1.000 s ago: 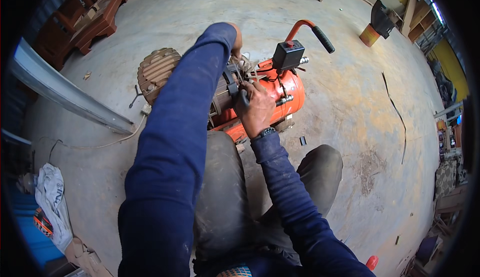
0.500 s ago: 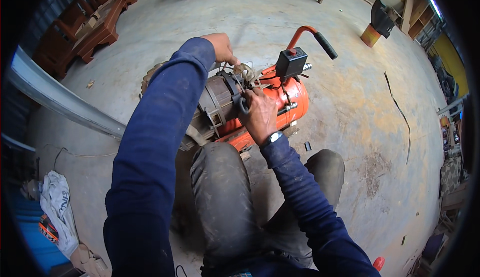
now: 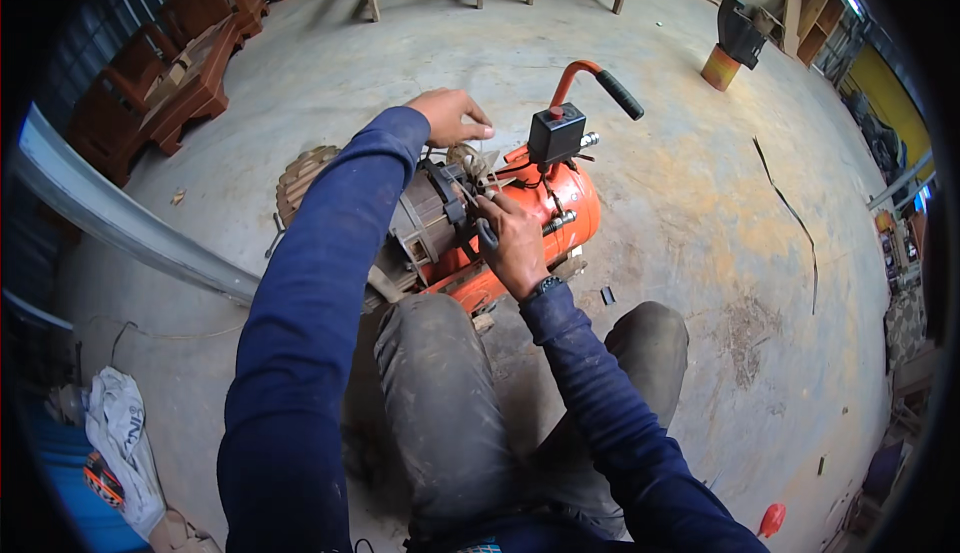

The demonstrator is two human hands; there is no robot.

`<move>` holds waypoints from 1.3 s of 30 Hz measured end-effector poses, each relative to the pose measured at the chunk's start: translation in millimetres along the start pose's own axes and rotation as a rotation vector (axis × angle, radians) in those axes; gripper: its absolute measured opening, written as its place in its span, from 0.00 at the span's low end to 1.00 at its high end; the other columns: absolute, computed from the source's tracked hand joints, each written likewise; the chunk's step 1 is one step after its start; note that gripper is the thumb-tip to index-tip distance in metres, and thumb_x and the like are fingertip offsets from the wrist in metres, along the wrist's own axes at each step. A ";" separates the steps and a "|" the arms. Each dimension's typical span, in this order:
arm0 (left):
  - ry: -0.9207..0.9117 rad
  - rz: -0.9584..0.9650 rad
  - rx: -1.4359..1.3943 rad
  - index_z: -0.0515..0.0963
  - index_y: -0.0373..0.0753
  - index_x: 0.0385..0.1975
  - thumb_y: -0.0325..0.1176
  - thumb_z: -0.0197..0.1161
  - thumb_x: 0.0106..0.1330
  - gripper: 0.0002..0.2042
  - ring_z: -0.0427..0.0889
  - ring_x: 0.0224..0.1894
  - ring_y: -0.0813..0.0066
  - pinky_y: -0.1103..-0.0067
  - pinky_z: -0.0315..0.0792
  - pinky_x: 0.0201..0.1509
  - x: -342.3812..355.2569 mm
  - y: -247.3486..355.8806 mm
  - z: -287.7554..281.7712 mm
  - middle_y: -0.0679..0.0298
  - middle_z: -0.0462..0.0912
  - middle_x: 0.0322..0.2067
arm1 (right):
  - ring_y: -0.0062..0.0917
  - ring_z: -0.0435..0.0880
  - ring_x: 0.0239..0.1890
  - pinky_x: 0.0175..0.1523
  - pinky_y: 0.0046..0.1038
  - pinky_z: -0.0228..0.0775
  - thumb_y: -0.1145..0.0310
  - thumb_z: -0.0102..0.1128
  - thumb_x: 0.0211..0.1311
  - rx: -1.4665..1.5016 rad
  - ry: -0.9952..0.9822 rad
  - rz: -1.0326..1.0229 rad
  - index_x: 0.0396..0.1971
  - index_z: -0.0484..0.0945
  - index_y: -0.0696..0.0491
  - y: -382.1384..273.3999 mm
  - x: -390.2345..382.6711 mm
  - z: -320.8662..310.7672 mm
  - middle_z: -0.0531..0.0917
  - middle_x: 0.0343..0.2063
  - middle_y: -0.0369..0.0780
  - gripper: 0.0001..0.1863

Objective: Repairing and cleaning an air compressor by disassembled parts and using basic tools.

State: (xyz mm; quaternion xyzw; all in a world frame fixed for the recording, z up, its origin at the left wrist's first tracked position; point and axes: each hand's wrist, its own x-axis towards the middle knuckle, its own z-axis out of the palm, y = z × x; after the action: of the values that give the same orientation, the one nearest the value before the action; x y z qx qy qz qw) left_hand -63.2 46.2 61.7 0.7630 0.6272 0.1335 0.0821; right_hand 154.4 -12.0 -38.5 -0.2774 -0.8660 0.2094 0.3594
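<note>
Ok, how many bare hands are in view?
2: the left hand near the far side of the motor, the right hand at the motor's right end. No others show.

Control box (image 3: 557, 135) on compressor tank (image 3: 580, 201), right of motor (image 3: 424, 215); pillar (image 3: 130, 217) farther left.

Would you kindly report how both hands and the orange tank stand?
Left hand near motor's wired end; right hand gripping dark handle; orange tank lying horizontal; left sleeve partly hiding motor.

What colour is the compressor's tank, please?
The tank is orange-red, seen best in the head view.
</note>
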 end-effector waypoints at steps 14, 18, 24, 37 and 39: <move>-0.441 -0.190 -0.055 0.85 0.45 0.42 0.66 0.58 0.60 0.29 0.84 0.38 0.62 0.70 0.74 0.46 1.6 19.6 -2.1 0.54 0.86 0.35 | 0.42 0.82 0.34 0.40 0.39 0.75 0.74 0.59 0.52 0.006 0.039 0.042 0.42 0.78 0.58 -1.3 1.2 13.8 0.78 0.34 0.46 0.15; -0.431 -0.170 -0.071 0.86 0.41 0.40 0.63 0.59 0.62 0.28 0.82 0.34 0.67 0.70 0.74 0.44 -1.1 20.3 -4.1 0.56 0.87 0.31 | 0.43 0.82 0.32 0.38 0.39 0.75 0.73 0.59 0.54 -0.015 0.092 0.043 0.43 0.78 0.58 -6.6 1.5 17.0 0.78 0.34 0.46 0.15; -0.458 -0.258 -0.059 0.86 0.39 0.38 0.64 0.60 0.61 0.29 0.80 0.30 0.69 0.71 0.74 0.39 -0.6 29.7 -8.3 0.59 0.86 0.27 | 0.43 0.82 0.32 0.36 0.39 0.75 0.71 0.60 0.55 -0.156 0.000 0.139 0.44 0.78 0.58 -17.7 9.1 17.2 0.79 0.35 0.47 0.16; -0.607 -0.320 -0.018 0.84 0.39 0.43 0.69 0.58 0.57 0.34 0.81 0.38 0.64 0.70 0.73 0.46 7.0 22.7 -17.1 0.54 0.86 0.37 | 0.42 0.81 0.29 0.35 0.35 0.74 0.78 0.58 0.50 0.102 0.100 0.007 0.46 0.78 0.59 -9.3 -16.1 -0.1 0.79 0.33 0.46 0.20; -0.626 -0.344 -0.010 0.84 0.38 0.42 0.69 0.58 0.57 0.35 0.81 0.38 0.64 0.70 0.73 0.45 4.1 18.3 -16.7 0.54 0.86 0.37 | 0.38 0.81 0.28 0.34 0.33 0.74 0.78 0.58 0.52 0.238 0.147 -0.024 0.47 0.77 0.59 -17.2 -29.6 -18.0 0.79 0.30 0.45 0.19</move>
State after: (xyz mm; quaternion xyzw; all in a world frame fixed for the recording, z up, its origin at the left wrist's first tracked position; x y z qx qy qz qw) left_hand -50.5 45.8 83.3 0.6497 0.6902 -0.1195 0.2954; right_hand 179.4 -40.7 -32.0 -0.2371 -0.8096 0.2857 0.4547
